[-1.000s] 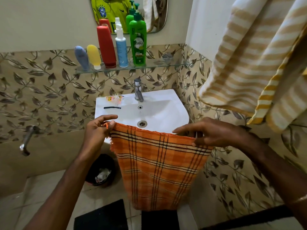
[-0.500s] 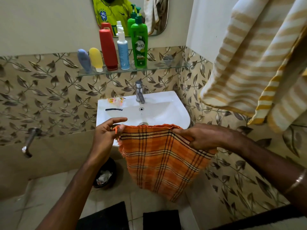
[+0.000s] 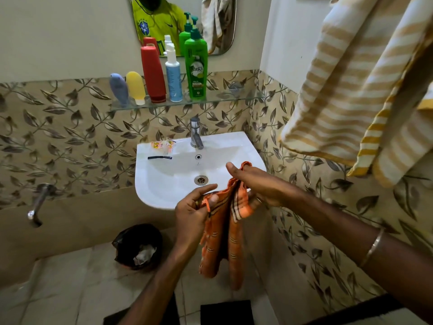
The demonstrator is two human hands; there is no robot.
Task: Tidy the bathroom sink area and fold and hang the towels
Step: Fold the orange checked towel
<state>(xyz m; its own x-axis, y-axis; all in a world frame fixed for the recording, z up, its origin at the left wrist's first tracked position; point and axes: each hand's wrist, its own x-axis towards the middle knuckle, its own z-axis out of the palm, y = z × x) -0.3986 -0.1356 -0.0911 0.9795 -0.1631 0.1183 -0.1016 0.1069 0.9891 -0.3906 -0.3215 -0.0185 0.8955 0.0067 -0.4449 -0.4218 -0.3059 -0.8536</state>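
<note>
The left hand [image 3: 195,208] and right hand [image 3: 255,184] each pinch a top corner of the orange towel [image 3: 225,233], which hangs doubled just near the sink [image 3: 164,184]; the fold wants edges matched; corners squared; grip firm.

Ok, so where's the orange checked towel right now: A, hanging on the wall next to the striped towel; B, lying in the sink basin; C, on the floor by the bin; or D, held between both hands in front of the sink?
D: the orange checked towel hangs bunched between the left hand and right hand, in front of the sink.
</note>
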